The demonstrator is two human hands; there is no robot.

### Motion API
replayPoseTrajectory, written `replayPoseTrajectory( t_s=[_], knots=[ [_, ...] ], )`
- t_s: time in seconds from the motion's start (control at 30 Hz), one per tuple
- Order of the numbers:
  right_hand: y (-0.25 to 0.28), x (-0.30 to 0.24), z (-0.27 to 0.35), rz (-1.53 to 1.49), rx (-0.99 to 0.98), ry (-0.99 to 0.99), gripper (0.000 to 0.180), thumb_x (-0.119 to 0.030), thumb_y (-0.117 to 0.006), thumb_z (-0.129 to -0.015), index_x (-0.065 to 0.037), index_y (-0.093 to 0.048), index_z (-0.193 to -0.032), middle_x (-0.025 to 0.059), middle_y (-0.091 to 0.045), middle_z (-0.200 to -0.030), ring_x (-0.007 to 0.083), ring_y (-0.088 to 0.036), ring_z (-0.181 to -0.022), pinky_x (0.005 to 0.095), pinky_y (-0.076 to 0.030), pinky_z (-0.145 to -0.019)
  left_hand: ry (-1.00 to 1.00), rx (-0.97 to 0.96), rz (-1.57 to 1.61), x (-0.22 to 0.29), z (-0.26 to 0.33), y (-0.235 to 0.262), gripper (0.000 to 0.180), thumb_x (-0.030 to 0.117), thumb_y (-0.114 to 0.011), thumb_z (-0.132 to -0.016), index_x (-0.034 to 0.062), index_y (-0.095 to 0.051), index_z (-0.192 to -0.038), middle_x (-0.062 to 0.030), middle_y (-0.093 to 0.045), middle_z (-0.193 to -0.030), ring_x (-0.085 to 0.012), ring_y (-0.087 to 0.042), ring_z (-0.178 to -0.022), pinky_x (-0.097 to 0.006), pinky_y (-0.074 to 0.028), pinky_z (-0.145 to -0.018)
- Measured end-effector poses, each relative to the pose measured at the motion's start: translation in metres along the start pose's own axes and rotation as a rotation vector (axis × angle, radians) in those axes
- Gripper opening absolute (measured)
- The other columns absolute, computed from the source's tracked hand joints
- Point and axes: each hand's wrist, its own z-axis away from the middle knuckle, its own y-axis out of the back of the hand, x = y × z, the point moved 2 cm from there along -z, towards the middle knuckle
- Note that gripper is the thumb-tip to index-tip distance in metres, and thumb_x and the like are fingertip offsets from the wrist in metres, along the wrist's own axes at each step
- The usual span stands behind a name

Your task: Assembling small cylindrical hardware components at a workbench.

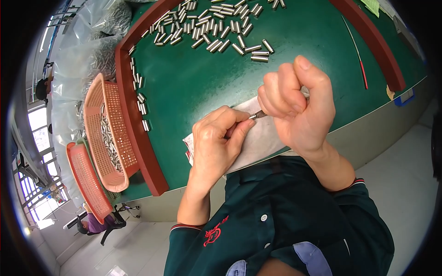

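Note:
My left hand and my right hand meet over a white cloth at the near edge of a green table. Between their fingertips sits a small silver metal cylinder; both hands pinch it, the left from below left, the right from above right. Most of the piece is hidden by my fingers. Farther back on the table lie several similar silver cylinders, scattered in a loose heap.
A red raised border frames the table. More cylinders line its left inner edge. Two orange mesh baskets hang off the left side, one holding metal pieces. A thin red-tipped rod lies at the right. Plastic bags sit behind.

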Motion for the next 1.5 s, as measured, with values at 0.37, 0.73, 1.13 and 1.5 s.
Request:
replayPoseTrajectory(
  t_s=[0.37,0.73,1.13,1.5],
  knots=[
    [-0.006,0.0,-0.002,0.062,0.016,-0.001,0.042,-0.025,-0.028,-0.087,-0.013,-0.023,-0.047,-0.0029,-0.022,-0.041,0.0075,-0.014,-0.04,0.0244,-0.015,-0.039,0.015,0.008,0.013,-0.003,0.0,0.0,0.009,0.001,-0.067,-0.065,0.0011,-0.059,-0.069,-0.0069,-0.047,-0.054,-0.0184,-0.044,-0.045,-0.029,-0.034,-0.043],
    [-0.006,0.003,-0.002,0.096,-0.011,-0.005,0.043,-0.027,-0.026,-0.089,-0.013,-0.025,-0.049,-0.0035,-0.022,-0.042,0.0074,-0.013,-0.04,0.0244,-0.015,-0.039,0.037,0.004,0.047,-0.003,-0.001,-0.002,0.01,0.0,-0.066,-0.065,0.0013,-0.056,-0.065,-0.008,-0.046,-0.053,-0.0216,-0.044,-0.045,-0.031,-0.034,-0.043],
    [-0.012,0.01,0.006,0.315,-0.07,0.088,0.043,-0.024,-0.026,-0.092,-0.013,-0.026,-0.05,-0.0039,-0.024,-0.045,0.0077,-0.019,-0.041,0.025,-0.018,-0.042,0.025,0.004,0.077,-0.002,-0.002,0.0,0.01,-0.001,-0.064,-0.065,-0.0003,-0.054,-0.064,-0.0101,-0.05,-0.055,-0.0253,-0.049,-0.048,-0.033,-0.038,-0.045],
    [-0.004,-0.01,0.008,0.009,0.044,0.094,0.042,-0.026,-0.026,-0.089,-0.013,-0.024,-0.049,-0.0038,-0.022,-0.043,0.0079,-0.013,-0.041,0.0247,-0.016,-0.041,0.059,0.056,0.045,0.001,0.003,-0.004,0.01,0.001,-0.066,-0.068,-0.0006,-0.056,-0.067,-0.0085,-0.048,-0.053,-0.0169,-0.044,-0.044,-0.028,-0.035,-0.043]
  ],
)
